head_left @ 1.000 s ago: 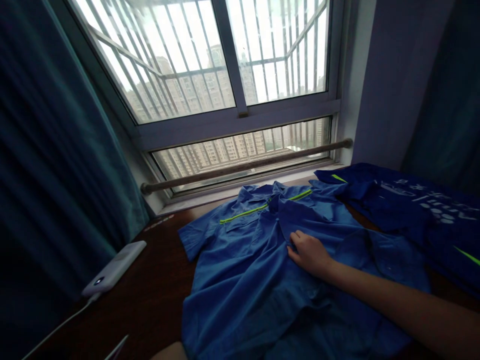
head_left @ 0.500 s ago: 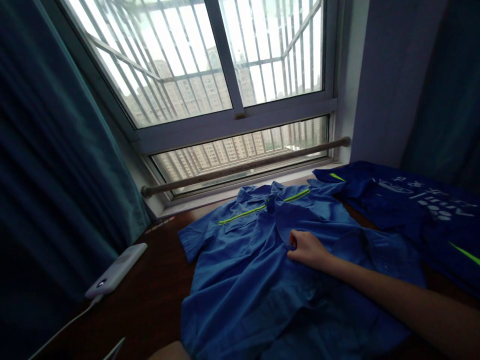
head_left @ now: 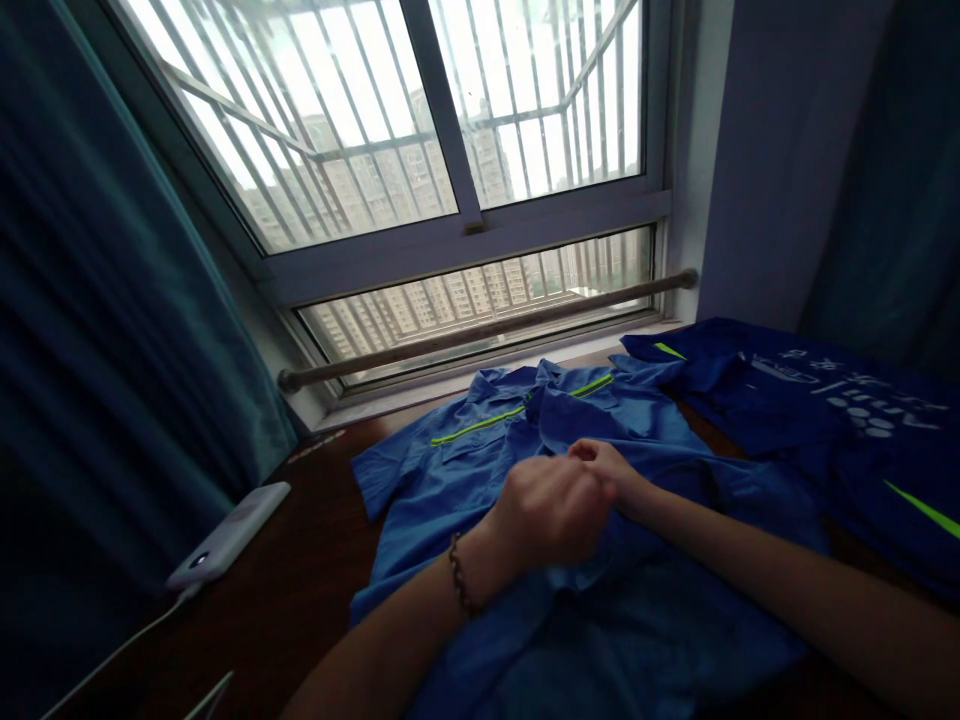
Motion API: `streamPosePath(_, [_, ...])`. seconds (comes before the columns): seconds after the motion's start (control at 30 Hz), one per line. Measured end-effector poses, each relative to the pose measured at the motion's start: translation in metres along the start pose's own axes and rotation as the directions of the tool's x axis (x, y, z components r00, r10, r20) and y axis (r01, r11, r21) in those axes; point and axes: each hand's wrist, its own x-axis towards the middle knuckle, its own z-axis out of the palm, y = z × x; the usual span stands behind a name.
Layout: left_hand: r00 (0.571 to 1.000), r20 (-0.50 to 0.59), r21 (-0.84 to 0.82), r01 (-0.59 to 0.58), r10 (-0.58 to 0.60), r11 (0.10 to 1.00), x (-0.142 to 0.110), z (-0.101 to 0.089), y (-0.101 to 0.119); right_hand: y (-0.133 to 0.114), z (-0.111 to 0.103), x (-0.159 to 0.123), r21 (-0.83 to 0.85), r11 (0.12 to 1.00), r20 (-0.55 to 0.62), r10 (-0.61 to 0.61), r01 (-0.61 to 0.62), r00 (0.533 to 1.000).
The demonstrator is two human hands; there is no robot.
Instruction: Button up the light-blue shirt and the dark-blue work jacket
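A blue short-sleeved shirt with a collar and a yellow-green chest stripe lies spread in front of me, its front creased. My right hand is closed in a pinch on the shirt's front, lifting the cloth a little. Crossing in from the lower left, my left hand is closed and slightly blurred, with a dark bracelet at its wrist. It meets the right hand's fingers and partly covers them. What the left fingers hold is hidden.
On the dark wooden table at left lies a white power bank with a white cable. A darker blue garment with white print is at right. A barred window rises behind, a teal curtain beside it.
My left hand has come up from the bottom edge to my right hand over the shirt's middle. My right hand stays closed at nearly the same place on the cloth.
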Motion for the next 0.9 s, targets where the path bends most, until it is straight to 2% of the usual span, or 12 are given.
streamPosePath(0.03, [0.999, -0.03, 0.057, -0.017, 0.019, 0.998, 0.015, -0.002, 0.004, 0.001, 0.0, 0.0, -0.004, 0.999, -0.005, -0.037, 0.036, 0.999])
streamPosePath(0.07, [0.998, -0.055, 0.199, -0.024, 0.036, 0.98, 0.03, -0.005, 0.005, 0.002, 0.0, 0.0, -0.027, 0.997, -0.011, -0.076, 0.075, 0.997])
streamPosePath(0.1, [1.0, -0.011, 0.31, -0.004, 0.008, 0.951, 0.044, -0.008, 0.005, 0.004, 0.001, 0.0, -0.063, 0.991, -0.018, -0.116, 0.115, 0.993])
streamPosePath(0.17, [0.988, 0.115, 0.384, 0.047, -0.098, 0.922, 0.066, -0.016, -0.002, 0.007, 0.001, 0.0, -0.143, 0.97, -0.028, -0.205, 0.199, 0.978])
streamPosePath(0.23, [0.966, 0.199, 0.275, 0.108, -0.167, 0.955, 0.077, -0.022, -0.014, 0.009, 0.002, 0.0, -0.176, 0.95, -0.012, -0.266, 0.26, 0.964])
streamPosePath(0.33, [0.971, 0.182, 0.011, 0.156, -0.156, 0.988, 0.083, -0.026, -0.037, 0.009, 0.001, 0.0, -0.144, 0.949, 0.009, -0.281, 0.279, 0.96])
streamPosePath(0.43, [0.981, 0.153, -0.192, 0.145, -0.117, 0.971, 0.085, -0.024, -0.057, 0.007, 0.0, 0.0, -0.15, 0.946, 0.011, -0.29, 0.289, 0.957])
streamPosePath(0.5, [0.989, 0.12, -0.289, 0.115, -0.084, 0.95, 0.085, -0.022, -0.067, 0.006, 0.0, -0.002, -0.262, 0.905, 0.04, -0.338, 0.336, 0.94])
streamPosePath(0.57, [0.993, 0.103, -0.37, 0.096, -0.062, 0.924, 0.084, -0.02, -0.073, 0.005, 0.001, -0.006, -0.417, 0.815, 0.088, -0.406, 0.403, 0.91])
streamPosePath(0.63, [0.992, 0.113, -0.435, 0.102, -0.058, 0.895, 0.083, -0.02, -0.076, 0.005, 0.003, -0.01, -0.525, 0.717, 0.127, -0.466, 0.458, 0.876])
streamPosePath(0.7, [0.989, 0.13, -0.474, 0.119, -0.065, 0.873, 0.082, -0.021, -0.077, 0.004, 0.004, -0.013, -0.572, 0.662, 0.138, -0.503, 0.484, 0.853])
streamPosePath(0.9, [0.987, 0.157, -0.436, 0.106, -0.04, 0.894, 0.079, -0.023, -0.077, 0.008, 0.003, -0.013, -0.596, 0.619, 0.084, -0.587, 0.512, 0.805])
